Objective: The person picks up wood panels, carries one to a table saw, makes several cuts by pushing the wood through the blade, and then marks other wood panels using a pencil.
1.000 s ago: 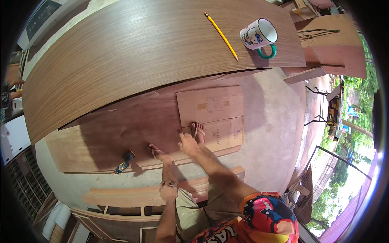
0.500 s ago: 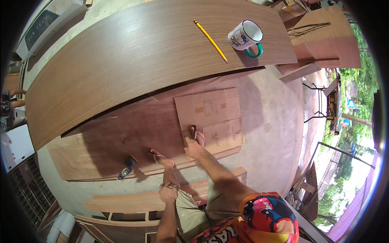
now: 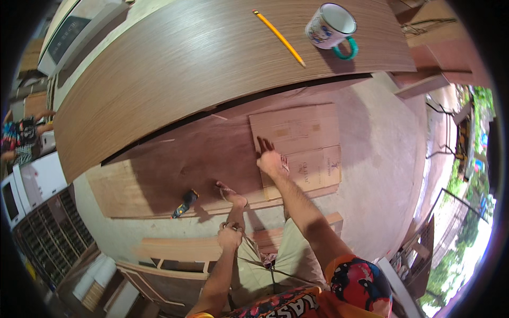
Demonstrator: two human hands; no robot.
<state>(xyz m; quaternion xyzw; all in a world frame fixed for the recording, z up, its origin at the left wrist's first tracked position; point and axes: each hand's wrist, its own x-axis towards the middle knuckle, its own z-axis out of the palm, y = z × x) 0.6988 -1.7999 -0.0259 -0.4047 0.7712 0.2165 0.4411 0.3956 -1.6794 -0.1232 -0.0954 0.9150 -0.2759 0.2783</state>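
My right hand [image 3: 271, 162] reaches forward over a flattened cardboard box [image 3: 294, 127] on the floor, its fingers stretched out and apart in shadow. Nothing shows in it, and it hides most of my right foot. My left hand [image 3: 230, 236] rests on my left knee with its fingers bent over it. Ahead of both hands is a wood-grain tabletop [image 3: 175, 69]. On it lie a yellow pencil [image 3: 279, 38] and a white mug [image 3: 330, 26] with a printed figure and a green handle.
A dark cordless power tool [image 3: 185, 203] stands on the brown plywood sheet [image 3: 159, 175] by my left foot [image 3: 231, 194]. Wooden frames [image 3: 175, 270] lie close at my left. Another person [image 3: 24, 138] is at the far left, near a white appliance [image 3: 34, 183].
My right hand has moved forward from beside my right foot, out over the cardboard. My left hand stays at the knee. The whole view has shifted, and more of the other person shows.
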